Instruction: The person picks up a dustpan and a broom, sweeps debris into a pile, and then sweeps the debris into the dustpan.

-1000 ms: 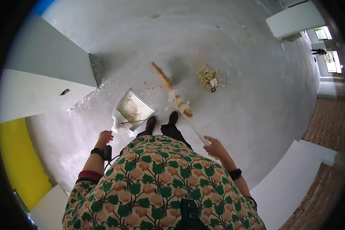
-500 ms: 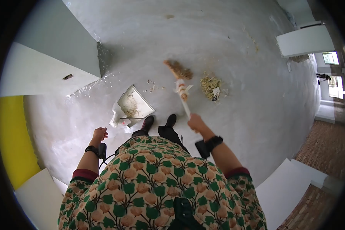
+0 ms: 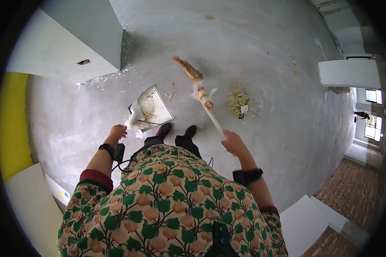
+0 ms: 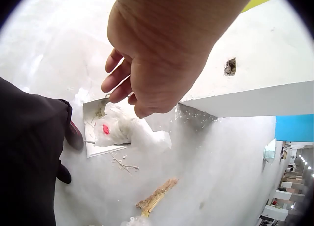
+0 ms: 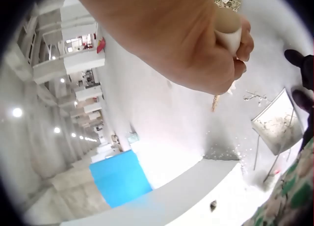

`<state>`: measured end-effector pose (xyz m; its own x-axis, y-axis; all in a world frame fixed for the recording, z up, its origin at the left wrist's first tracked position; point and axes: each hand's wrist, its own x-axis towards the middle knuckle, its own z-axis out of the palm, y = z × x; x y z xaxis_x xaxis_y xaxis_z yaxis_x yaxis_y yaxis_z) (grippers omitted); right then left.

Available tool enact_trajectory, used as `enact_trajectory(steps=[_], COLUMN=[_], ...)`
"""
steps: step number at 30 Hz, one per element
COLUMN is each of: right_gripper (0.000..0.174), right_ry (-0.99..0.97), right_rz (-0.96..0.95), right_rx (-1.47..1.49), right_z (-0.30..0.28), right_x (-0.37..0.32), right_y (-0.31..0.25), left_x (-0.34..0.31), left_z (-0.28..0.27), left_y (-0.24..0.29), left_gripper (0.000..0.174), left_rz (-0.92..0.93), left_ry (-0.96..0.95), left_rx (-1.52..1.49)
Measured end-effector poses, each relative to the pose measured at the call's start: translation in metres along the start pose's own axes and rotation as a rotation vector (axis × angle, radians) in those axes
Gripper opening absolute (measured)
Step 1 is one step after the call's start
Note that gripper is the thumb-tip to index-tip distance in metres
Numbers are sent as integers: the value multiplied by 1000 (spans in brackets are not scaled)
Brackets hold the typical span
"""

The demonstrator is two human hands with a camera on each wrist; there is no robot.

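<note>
In the head view my right hand [image 3: 233,143] grips the white handle of a straw broom [image 3: 188,68], its bristles pointing away and to the left. The open end of the tubular handle [image 5: 228,32] shows in the right wrist view, fingers curled round it. My left hand [image 3: 119,132] holds nothing, its fingers loosely bent near a white plastic bag [image 4: 122,130] on the dustpan [image 3: 164,109]. Bits of debris lie in the dustpan. To the right of the broom is a heap of straw [image 3: 239,103] with a white scrap on it.
Thin twigs [image 3: 172,92] lie just beyond the dustpan. My shoes [image 3: 189,131] stand close to its right side. A white block-shaped wall [image 3: 73,47] juts in at the left, with white specks along its base. Another person [image 3: 361,115] is far off at the right.
The broom first swings right towards the straw heap, then back left and farther out. My right hand moves in towards the middle and returns right. The left hand stays near the bag.
</note>
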<state>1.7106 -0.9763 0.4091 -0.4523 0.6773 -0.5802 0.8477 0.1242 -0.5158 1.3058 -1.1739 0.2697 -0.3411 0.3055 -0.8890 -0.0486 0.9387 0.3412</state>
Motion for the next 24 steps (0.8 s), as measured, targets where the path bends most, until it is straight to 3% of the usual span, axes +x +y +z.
enact_trajectory(steps=[3, 5, 6, 8, 11, 13, 14, 16, 20, 22, 24], right_gripper=[26, 25, 25, 32, 40, 48, 48, 47, 46, 46, 45], right_ry=[9, -252, -259, -216, -265, -478, -480, -459, -431, -332, -350], right_rz=[-21, 222, 218, -32, -54, 232, 234, 471, 453, 328, 312], right_rx=[-116, -107, -115, -165, -61, 470, 461, 832, 801, 474, 477], right_z=[33, 43, 49, 68, 61, 34, 20, -3, -4, 9, 20], right_x=[40, 43, 38, 14, -21, -44, -53, -70, -80, -68, -48], right_y=[-18, -48, -44, -25, -12, -23, -27, -33, -33, -32, -35], left_x=[-4, -8, -9, -9, -12, -15, -16, -9, -3, -1, -3], left_z=[-3, -3, -3, -1, 4, 7, 10, 14, 12, 11, 9], left_y=[-4, -9, -14, -24, -35, -36, -36, -39, -37, -36, -35], left_gripper=[24, 24, 24, 23, 23, 23, 23, 23, 23, 23, 23], left_rz=[1, 15, 9, -14, -44, -42, -39, -18, 9, 6, 23], left_ry=[22, 42, 44, 63, 41, 25, 13, 1, -7, -7, -20], left_rx=[-26, -28, -37, -72, -61, -65, -65, -67, -30, -11, -12])
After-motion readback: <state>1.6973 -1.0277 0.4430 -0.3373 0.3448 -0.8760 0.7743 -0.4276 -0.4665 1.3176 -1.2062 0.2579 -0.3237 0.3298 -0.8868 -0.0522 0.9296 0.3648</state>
